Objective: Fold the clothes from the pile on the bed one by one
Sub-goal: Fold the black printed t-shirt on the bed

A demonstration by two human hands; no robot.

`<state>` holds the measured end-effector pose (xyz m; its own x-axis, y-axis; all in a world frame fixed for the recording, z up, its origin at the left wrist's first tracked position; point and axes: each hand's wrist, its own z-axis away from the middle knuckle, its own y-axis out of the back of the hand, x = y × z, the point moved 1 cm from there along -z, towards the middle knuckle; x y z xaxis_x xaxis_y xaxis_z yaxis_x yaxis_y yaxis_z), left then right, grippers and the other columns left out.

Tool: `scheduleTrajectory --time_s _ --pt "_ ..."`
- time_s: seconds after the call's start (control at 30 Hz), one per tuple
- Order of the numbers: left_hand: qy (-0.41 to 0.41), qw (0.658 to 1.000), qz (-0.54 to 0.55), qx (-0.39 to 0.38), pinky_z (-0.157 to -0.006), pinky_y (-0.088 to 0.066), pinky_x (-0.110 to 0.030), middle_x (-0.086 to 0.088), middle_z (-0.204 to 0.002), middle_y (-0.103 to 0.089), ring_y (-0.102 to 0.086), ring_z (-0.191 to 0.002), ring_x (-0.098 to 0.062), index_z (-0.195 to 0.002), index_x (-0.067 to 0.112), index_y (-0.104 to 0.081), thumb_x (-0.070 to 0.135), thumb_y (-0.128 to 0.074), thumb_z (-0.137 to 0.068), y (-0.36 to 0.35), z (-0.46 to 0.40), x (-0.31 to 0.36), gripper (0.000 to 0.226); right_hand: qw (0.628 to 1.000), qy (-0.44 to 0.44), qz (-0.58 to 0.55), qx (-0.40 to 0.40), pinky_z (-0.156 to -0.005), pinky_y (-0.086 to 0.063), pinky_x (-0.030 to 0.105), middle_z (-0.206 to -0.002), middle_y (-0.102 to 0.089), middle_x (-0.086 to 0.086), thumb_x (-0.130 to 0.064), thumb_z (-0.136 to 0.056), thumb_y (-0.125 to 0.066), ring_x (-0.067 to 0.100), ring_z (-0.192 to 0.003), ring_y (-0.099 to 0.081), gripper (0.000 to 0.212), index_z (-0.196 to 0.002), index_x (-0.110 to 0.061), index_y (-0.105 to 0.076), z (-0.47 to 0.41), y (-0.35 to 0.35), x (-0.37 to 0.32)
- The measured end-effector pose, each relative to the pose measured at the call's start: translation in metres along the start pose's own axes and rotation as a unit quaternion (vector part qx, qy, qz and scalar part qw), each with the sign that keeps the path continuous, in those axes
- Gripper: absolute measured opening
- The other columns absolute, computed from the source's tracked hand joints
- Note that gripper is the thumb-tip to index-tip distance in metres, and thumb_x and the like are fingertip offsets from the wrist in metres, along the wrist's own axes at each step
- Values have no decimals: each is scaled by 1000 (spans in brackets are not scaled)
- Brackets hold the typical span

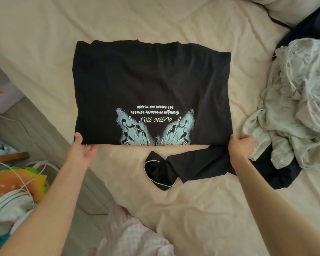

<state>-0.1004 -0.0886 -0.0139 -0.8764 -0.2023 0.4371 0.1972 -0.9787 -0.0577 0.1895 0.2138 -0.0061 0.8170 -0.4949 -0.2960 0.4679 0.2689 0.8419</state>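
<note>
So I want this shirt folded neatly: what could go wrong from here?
The black shirt has ripples along its far edge, which the next fold may press in as creases. The right hand grips its corner right beside the dark cloth, so it might drag that along.

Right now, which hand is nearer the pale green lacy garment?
Right. The right hand grips the black T-shirt's near right corner beside the pale green lacy garment; the left hand holds the opposite corner, far across.
</note>
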Motion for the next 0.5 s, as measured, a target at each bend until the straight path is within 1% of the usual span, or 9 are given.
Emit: scheduleTrajectory --time_s 0.07,0.13,0.2,0.27,0.33,0.37,0.4,0.43,0.5 --pt "1 1000 16 -17 -105 -40 -32 -7 -122 -55 -50 -118 -20 -118 7 -51 33 -37 -101 -4 12 -7 34 974 206 77 54 -97 -38 44 -129 -50 17 -21 -90 -51 34 -119 -47 40 -125 -3 -52 22 -7 -4" --pt "1 999 24 -27 -105 -40 -31 -4 -111 -59 -51 -116 -20 -102 10 -55 33 -40 -100 -5 18 -12 28 904 412 109 39 -96 -39 47 -130 -53 16 -23 -86 -49 34 -119 -49 41 -122 -6 -57 55 -21 -9" --pt "-18 999 39 -16 -99 -45 -31 -4 -108 -60 -51 -121 -20 -104 11 -56 28 -44 -99 -4 22 -12 22 851 499 161 -31 -100 -38 51 -135 -52 14 -28 -86 -48 33 -125 -47 42 -123 -10 -59 84 -43 -6" --pt "-77 996 37 22 -91 -50 -32 -5 -108 -61 -53 -121 -21 -113 11 -55 19 -46 -99 -5 28 -13 18 828 505 214 -119 -107 -29 57 -147 -40 13 -30 -92 -49 33 -137 -34 44 -132 -13 -52 105 -64 -3" --pt "-159 986 10 57 -85 -53 -36 -7 -111 -62 -59 -112 -20 -106 15 -55 13 -47 -97 -16 46 -13 12 819 480 253 -186 -115 -13 54 -158 -19 8 -34 -98 -44 28 -146 -12 49 -144 -17 -37 111 -76 2" --pt "-210 976 -11 61 -83 -55 -36 -6 -109 -62 -61 -106 -18 -100 17 -53 12 -48 -97 -26 56 -13 8 826 461 243 -216 -116 -7 50 -159 -13 6 -36 -100 -40 26 -147 -6 50 -146 -18 -32 110 -76 1" --pt "-267 961 -42 60 -81 -56 -37 -5 -104 -62 -62 -100 -17 -95 17 -50 13 -49 -96 -38 67 -14 5 843 426 209 -254 -116 -6 47 -159 -14 5 -35 -101 -38 24 -147 -7 49 -146 -17 -34 110 -72 -4" --pt "-328 939 -89 58 -81 -56 -37 -3 -97 -60 -63 -94 -16 -91 18 -47 14 -50 -95 -54 80 -15 7 868 368 145 -300 -116 -10 44 -156 -24 8 -32 -102 -38 24 -145 -15 45 -142 -12 -40 110 -61 -13" --pt "-425 886 -186 30 -80 -52 -34 -2 -91 -57 -60 -84 -10 -88 19 -47 14 -53 -93 -89 101 -25 10 907 201 -48 -367 -110 -29 41 -138 -48 17 -30 -101 -41 29 -131 -41 41 -129 -2 -51 106 -37 -31"
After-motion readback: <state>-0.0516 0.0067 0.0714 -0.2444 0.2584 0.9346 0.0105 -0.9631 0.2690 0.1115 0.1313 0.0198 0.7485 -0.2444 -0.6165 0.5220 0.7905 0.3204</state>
